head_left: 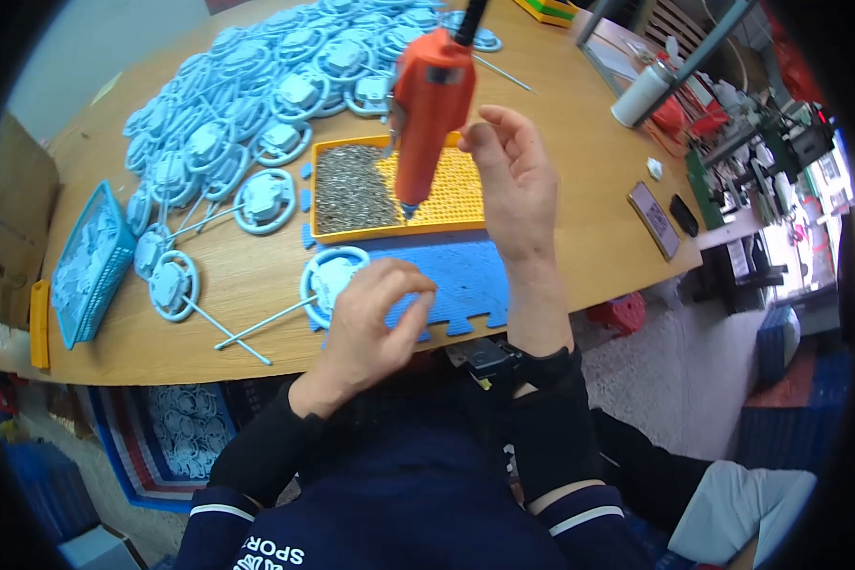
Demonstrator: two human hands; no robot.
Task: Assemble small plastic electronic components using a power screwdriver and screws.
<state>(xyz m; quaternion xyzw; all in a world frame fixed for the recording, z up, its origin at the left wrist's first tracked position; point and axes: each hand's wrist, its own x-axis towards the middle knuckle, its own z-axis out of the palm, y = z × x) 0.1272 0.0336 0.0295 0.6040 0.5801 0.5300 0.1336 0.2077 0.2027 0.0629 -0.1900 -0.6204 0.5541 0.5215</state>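
An orange electric screwdriver [430,114] hangs tip down from a black cord, over a yellow tray [351,236] holding many small screws [351,190]. To its right is my right hand [522,185], raised, fingers loosely bent and apart, seemingly not gripping the tool. My left hand [370,318] is lower, over the blue foam mat [456,280]. Its thumb and forefinger tips curl close together; anything small between them is hidden. Beside and partly behind this hand lies a light-blue round plastic part [332,275] with a ring and a thin rod.
A large heap of similar light-blue parts [256,95] covers the table's far left. A blue basket [95,266] of flat pieces stands at the left edge. Two phones [654,220] and a white spray can [642,93] are on the right. Below the table is a crate [142,475].
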